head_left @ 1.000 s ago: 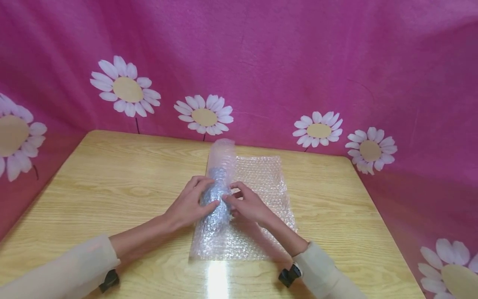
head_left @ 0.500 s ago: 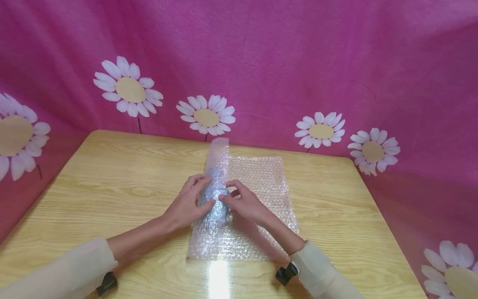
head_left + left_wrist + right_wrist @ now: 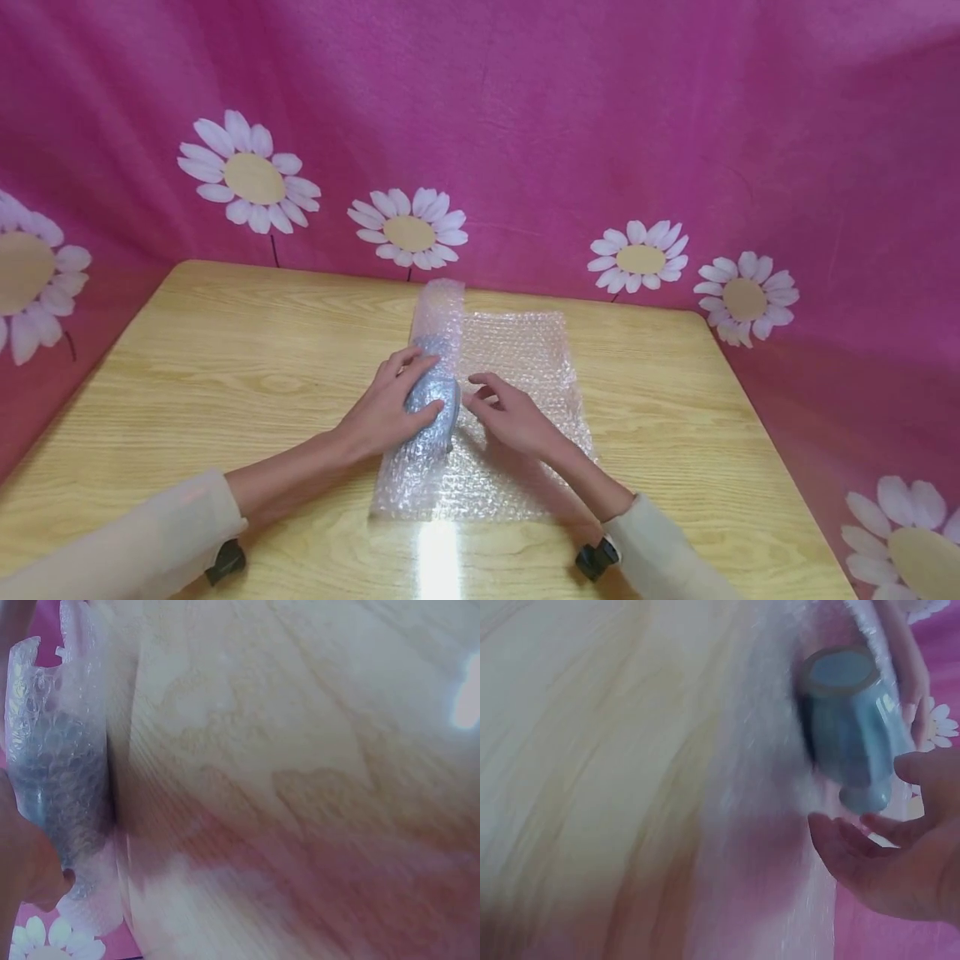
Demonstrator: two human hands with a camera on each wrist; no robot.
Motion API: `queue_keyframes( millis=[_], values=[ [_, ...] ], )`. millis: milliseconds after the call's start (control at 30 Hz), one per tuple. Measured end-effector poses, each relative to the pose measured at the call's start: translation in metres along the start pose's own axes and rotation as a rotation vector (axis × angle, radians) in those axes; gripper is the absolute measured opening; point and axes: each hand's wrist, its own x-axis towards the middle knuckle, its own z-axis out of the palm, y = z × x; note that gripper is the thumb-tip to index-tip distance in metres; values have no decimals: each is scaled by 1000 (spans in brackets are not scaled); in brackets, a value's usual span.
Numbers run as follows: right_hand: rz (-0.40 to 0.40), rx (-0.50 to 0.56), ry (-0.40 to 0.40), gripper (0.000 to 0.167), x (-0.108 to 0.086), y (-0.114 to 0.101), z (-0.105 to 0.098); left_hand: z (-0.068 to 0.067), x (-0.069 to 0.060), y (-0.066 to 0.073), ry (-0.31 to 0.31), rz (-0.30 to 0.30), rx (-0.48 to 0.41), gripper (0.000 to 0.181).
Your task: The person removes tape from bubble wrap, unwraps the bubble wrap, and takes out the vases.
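A blue-grey ceramic vase (image 3: 847,735) lies on its side, its flat base showing in the right wrist view. One end of a clear bubble wrap sheet (image 3: 517,350) is folded over it. My left hand (image 3: 386,408) holds the covered vase from the left, thumb and fingers on the wrap. In the left wrist view, the wrap (image 3: 56,735) covers the side of the vase nearest that camera. Just right of the vase, my right hand (image 3: 517,421) hovers over the sheet with loosely bent fingers. A small gap separates it from the vase, and it holds nothing.
The wooden table (image 3: 262,358) extends to both sides of the sheet. A pink cloth (image 3: 525,125) printed with daisies hangs behind the table and along its sides. A black strap piece (image 3: 597,560) shows below the right sleeve.
My right hand has drawn back to the right, away from the vase and wrap. The vase's right edge now shows beside the fold. My left hand's fingers lie further over the wrap.
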Motion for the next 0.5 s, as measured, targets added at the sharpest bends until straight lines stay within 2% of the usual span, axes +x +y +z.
queue_keyframes(
  millis=[133,233,333,500],
  values=[
    [-166,-332,53,44,-9,16,-9,-1,0,0,-10,-5,-11,68],
    [-250,-543,84,47,-15,29,-16,-2,1,-1,-17,0,-9,67],
    [-275,-605,67,53,-21,39,-21,-3,2,-1,-26,6,-18,66],
    [-163,-628,-36,68,-32,49,-27,-4,2,-2,-34,10,-37,64]
  ],
)
